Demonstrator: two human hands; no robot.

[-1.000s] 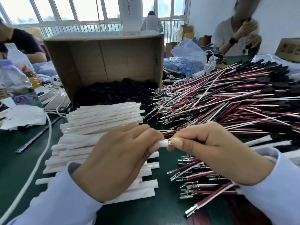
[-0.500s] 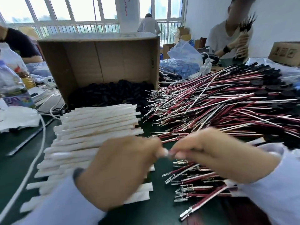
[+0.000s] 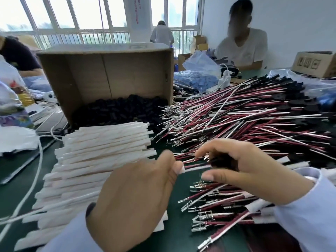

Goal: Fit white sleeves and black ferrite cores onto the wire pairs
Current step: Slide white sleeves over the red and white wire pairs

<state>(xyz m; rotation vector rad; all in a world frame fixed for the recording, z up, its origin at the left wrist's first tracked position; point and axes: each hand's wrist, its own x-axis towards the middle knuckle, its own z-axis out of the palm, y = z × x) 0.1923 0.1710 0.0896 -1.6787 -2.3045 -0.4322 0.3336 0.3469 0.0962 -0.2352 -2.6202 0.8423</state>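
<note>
The left hand (image 3: pixel 134 200) pinches the white sleeve (image 3: pixel 181 169) on a wire pair (image 3: pixel 197 165); right hand (image 3: pixel 251 171) fingers spread apart.

left hand (image 3: pixel 134 202): fingertips blurred; covering the near right part of the sleeve stack (image 3: pixel 101 153)
white sleeve (image 3: pixel 181 169): only a short end past the thumb; rest hidden in the grip
right hand (image 3: pixel 245 170): fingers blurred; hold on anything unreadable
ferrite cores (image 3: pixel 118 110): dark mass, single pieces too small to separate; front hidden behind the stack
wire pile (image 3: pixel 245 120): cut off at right edge
</note>
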